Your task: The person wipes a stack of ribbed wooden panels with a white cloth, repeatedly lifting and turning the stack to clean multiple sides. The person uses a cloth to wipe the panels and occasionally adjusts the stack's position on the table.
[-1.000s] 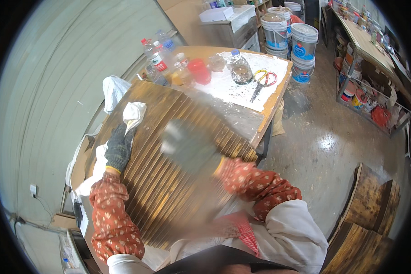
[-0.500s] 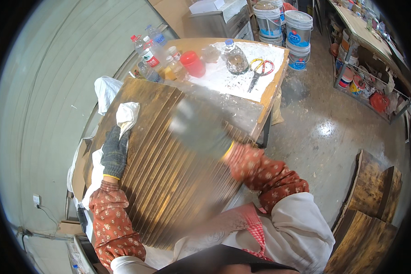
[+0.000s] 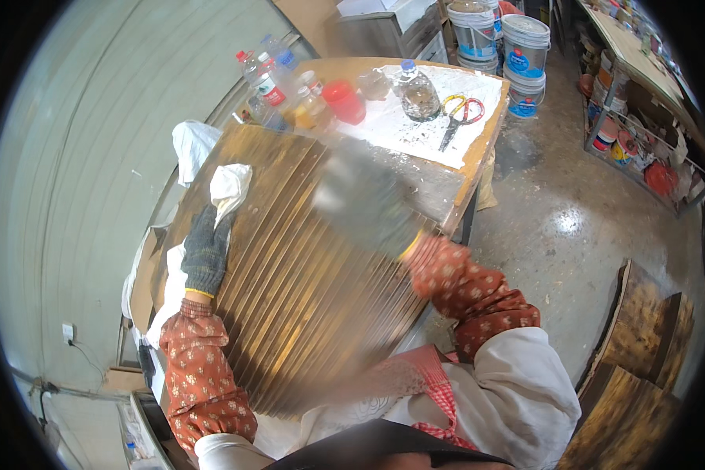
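A brown wooden panel (image 3: 282, 337) with many parallel grooves lies across the work surface in front of me. My left hand (image 3: 206, 254), in a dark grey knitted glove, rests on the panel's left part, its fingers closed on the narrow end of a bunched white cloth (image 3: 231, 186). Over the far right part of the grooves is my right hand (image 3: 368, 205), gloved alike and smeared by motion. Something pale shows at its fingertips, too blurred to name. Both forearms wear red floral sleeves.
Beyond the panel, a table (image 3: 489, 149) bears plastic bottles (image 3: 265, 82), a red cup (image 3: 345, 102), a jar (image 3: 420, 95) and scissors (image 3: 460, 117). Stacked buckets (image 3: 525, 59) stand behind it. Wooden boards (image 3: 623, 415) lean at the lower right, and a shelved bench (image 3: 642, 70) stands far right.
The whole view has shifted slightly, so the scene sits a little further right. My right hand stays blurred over the grooves; my left hand keeps its place by the white cloth.
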